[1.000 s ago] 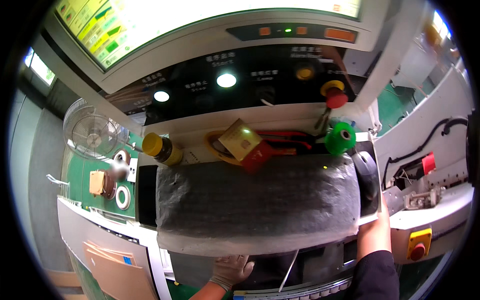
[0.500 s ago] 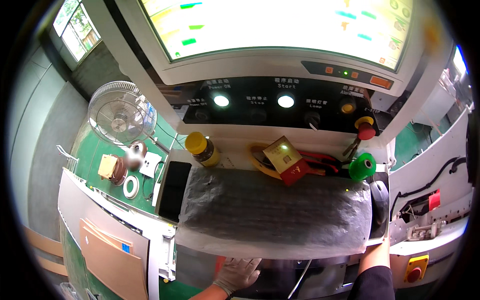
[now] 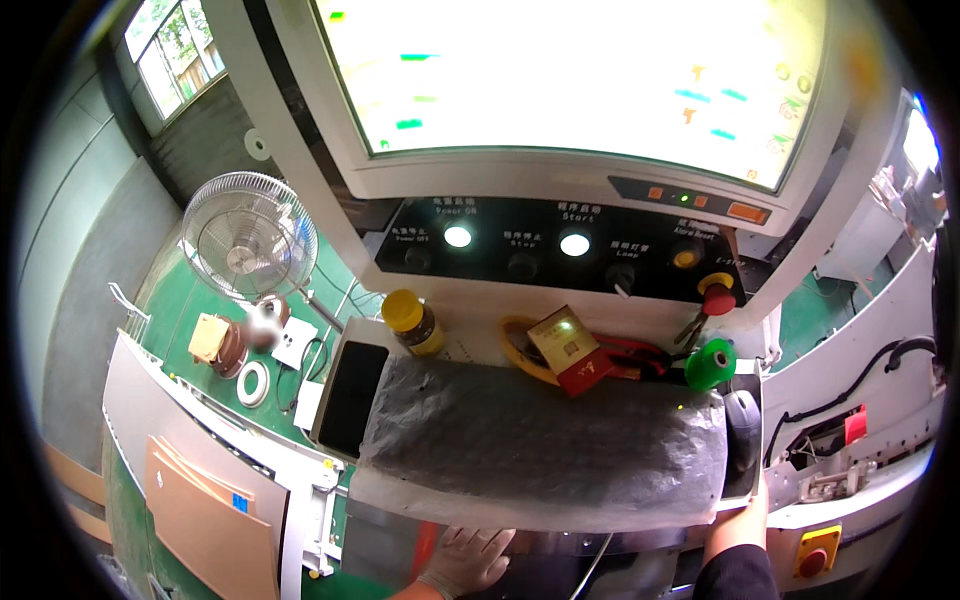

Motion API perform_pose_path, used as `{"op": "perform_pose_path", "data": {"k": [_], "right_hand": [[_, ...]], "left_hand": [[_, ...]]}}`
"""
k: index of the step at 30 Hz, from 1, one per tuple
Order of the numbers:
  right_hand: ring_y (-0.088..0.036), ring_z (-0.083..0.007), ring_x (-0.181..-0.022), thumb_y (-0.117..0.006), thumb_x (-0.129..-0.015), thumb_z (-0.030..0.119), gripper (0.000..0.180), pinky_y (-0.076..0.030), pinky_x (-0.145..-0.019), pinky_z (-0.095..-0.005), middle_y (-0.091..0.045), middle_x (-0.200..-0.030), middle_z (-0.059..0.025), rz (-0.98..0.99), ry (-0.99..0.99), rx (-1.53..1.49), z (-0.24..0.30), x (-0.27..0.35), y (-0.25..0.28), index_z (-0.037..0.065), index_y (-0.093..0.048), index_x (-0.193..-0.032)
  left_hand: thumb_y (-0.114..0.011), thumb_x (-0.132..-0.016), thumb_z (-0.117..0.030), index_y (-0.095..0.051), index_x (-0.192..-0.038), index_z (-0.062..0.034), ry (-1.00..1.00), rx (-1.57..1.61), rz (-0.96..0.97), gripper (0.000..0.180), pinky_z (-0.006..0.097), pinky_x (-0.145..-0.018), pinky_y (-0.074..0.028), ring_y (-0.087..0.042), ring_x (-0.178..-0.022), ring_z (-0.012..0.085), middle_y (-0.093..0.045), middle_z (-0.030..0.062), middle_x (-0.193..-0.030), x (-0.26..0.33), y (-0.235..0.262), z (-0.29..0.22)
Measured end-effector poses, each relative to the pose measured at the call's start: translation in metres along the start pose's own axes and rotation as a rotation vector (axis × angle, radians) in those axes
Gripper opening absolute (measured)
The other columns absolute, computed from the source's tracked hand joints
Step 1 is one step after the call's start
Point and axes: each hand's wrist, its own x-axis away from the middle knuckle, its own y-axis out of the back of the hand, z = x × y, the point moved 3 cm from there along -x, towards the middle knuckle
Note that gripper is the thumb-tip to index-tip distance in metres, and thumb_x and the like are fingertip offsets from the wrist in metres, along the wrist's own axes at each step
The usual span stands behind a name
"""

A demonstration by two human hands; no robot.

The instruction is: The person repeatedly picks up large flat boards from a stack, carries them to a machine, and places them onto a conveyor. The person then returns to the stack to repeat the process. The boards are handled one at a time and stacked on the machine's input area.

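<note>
Above my bench glows a big white-framed monitor, with a black panel of round buttons under it. At the bench's back edge stand a yellow-lidded glass jar and a green tape roll. A black phone lies at the left edge. A wire-caged fan stands beyond.

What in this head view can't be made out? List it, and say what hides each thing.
- Left hand: gloved; fingers visible, wrist cut by the lower edge; any grip unclear.
- Right hand: fingers hidden behind the shelf edge.
- Keyboard under the plastic cover: keys blurred by the film.
- Screen: washed out by glare.
</note>
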Motion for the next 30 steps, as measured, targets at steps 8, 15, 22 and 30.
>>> {"op": "perform_pose_path", "data": {"k": [8,15,22,30], "right_hand": [[-0.068,-0.0308,-0.099,-0.063,-0.092,0.023,0.029,-0.053,-0.092,-0.0431,-0.071,-0.111,-0.0134,0.016,-0.019,0.004,0.004,-0.002,-0.003,0.005,-0.072,-0.112],[-0.069,-0.0300,-0.098,-0.062,-0.092,0.022,0.028,-0.053,-0.091,-0.0424,-0.071,-0.111,-0.0131,0.033,-0.020,0.007,0.006,-0.005,-0.010,0.005,-0.072,-0.111],[-0.069,-0.0291,-0.097,-0.062,-0.092,0.021,0.027,-0.053,-0.091,-0.0416,-0.071,-0.110,-0.0128,0.035,-0.020,-0.009,0.008,-0.012,-0.008,0.004,-0.072,-0.111],[-0.069,-0.0282,-0.096,-0.062,-0.091,0.020,0.027,-0.053,-0.090,-0.0408,-0.071,-0.110,-0.0124,-0.050,0.042,-0.123,0.007,-0.037,-0.010,0.004,-0.072,-0.111]], "left_hand": [[-0.066,-0.086,-0.038,-0.058,-0.146,-0.0143,-0.002,0.023,-0.035,0.064,0.054,-0.108,-0.039,-0.056,-0.125,0.0327,-0.062,0.0106,-0.137,0.004,-0.008,0.000],[-0.064,-0.089,-0.040,-0.059,-0.145,-0.0150,0.021,-0.017,-0.033,0.062,0.055,-0.109,-0.038,-0.056,-0.127,0.0324,-0.062,0.0104,-0.139,0.011,-0.014,-0.001],[-0.065,-0.088,-0.039,-0.058,-0.146,-0.0146,0.016,0.046,-0.028,0.064,0.057,-0.110,-0.037,-0.055,-0.128,0.0336,-0.060,0.0118,-0.142,0.007,-0.009,-0.001],[-0.067,-0.084,-0.037,-0.067,-0.131,-0.0143,0.004,0.028,0.058,0.052,0.050,-0.111,-0.039,-0.055,-0.127,0.0285,-0.062,0.0068,-0.135,-0.008,0.010,-0.004]]}}
